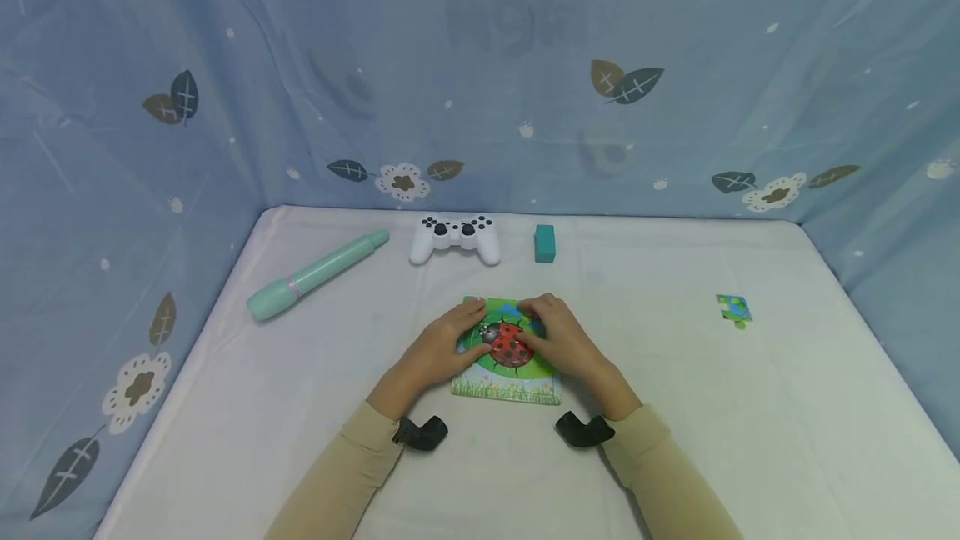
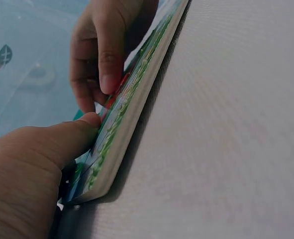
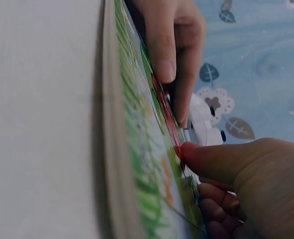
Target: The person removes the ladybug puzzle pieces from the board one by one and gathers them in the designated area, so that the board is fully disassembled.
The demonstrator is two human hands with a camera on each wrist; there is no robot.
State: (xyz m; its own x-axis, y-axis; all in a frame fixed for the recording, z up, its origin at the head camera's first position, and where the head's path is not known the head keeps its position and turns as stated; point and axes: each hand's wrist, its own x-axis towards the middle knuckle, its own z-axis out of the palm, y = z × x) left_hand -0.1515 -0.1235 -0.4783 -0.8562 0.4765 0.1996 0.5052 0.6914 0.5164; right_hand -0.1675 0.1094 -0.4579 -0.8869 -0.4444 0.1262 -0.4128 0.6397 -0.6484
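A square jigsaw puzzle (image 1: 510, 392) with a red ladybug on green lies flat in the middle of the table. Upon its left part rests my left hand (image 1: 438, 348), with the thumb near the ladybug's head and a fingertip by the top edge. My right hand (image 1: 566, 340) touches the upper right part, thumb on the ladybug's red back and bent fingers close to the top edge. In the right wrist view, that thumb (image 3: 206, 157) meets the red surface, while the fingers below it are partly hidden. A loose puzzle piece (image 1: 733, 308) lies apart on the right.
At the back left lies a mint green tube-shaped object (image 1: 318, 273). A white game controller (image 1: 455, 238) and a small teal block (image 1: 544, 243) stand behind the puzzle. Blue patterned cloth (image 1: 480, 107) walls the table's back and sides.
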